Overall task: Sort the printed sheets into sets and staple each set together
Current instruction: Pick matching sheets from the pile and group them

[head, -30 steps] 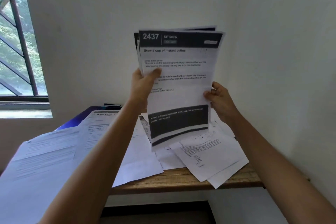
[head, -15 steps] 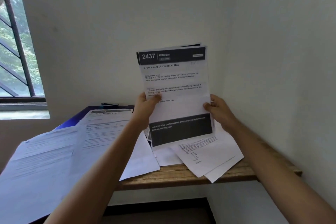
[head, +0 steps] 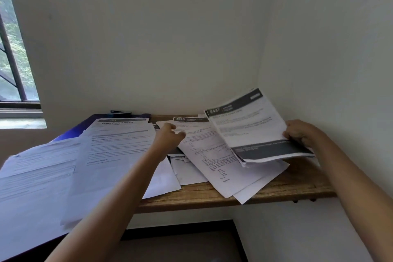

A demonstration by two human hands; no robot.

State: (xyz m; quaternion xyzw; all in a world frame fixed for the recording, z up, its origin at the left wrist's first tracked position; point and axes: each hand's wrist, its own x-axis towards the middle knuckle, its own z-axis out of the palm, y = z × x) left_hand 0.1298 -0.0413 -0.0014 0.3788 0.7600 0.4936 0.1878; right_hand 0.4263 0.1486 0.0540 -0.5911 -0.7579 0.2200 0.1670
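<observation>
Near edge: wooden shelf [head: 276, 192] carrying loose printed sheets [head: 214, 168], some overhanging the front. Left: "Water Potted Plants" sheet [head: 119, 140] lying over a purple folder [head: 72, 132]. Mid-shelf: left hand [head: 168, 136] reaching over the pile, fingers loosely extended, grasping nothing. Right: right hand [head: 299, 132] gripping a set of sheets [head: 251, 127] by its right edge, holding it tilted above the pile. Far: small dark object [head: 120, 111] sitting by the wall, unclear.

The stack of sheets [head: 251, 132] at the right is white with faint black print, a dark grey band across its top and a broader dark grey block along its bottom. The loose sheets [head: 119, 149] are white with black lines of text. The table [head: 297, 187] is brown wood with streaky grain. A deep blue-purple board [head: 72, 132] shows beneath the papers, and the wall [head: 148, 38] is off-white.
</observation>
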